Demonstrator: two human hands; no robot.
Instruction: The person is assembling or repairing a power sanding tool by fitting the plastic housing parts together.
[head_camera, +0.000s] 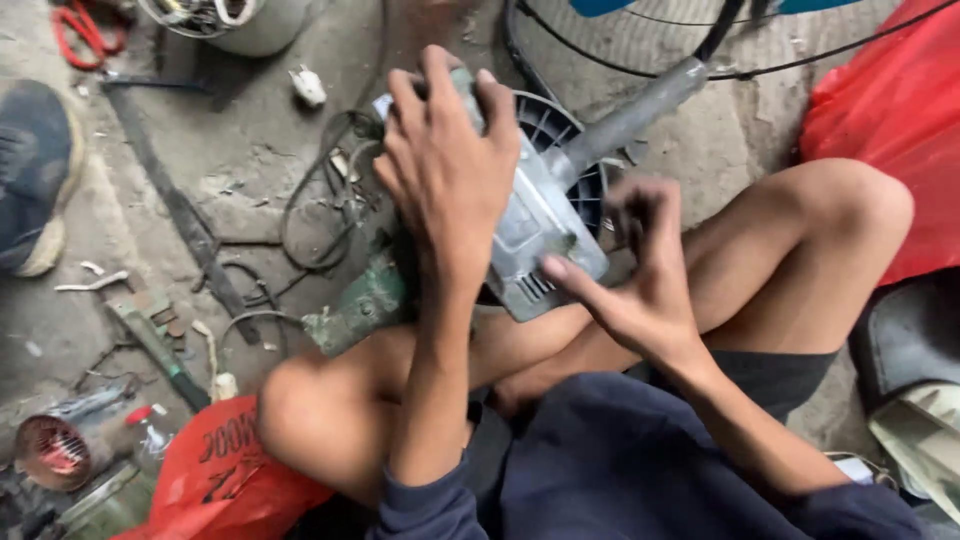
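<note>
Left hand (445, 165) grip clamped over grey cast-metal fan motor housing (535, 235); right hand (640, 285) grip loose, thumb touching its ribbed vent edge.

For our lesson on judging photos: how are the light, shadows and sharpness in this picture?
Head view: soft, even daylight with no hard shadows or glare; the left hand and the grey motor housing are fairly sharp; the right hand looks slightly smeared, and the floor clutter at the edges is softer.
</note>
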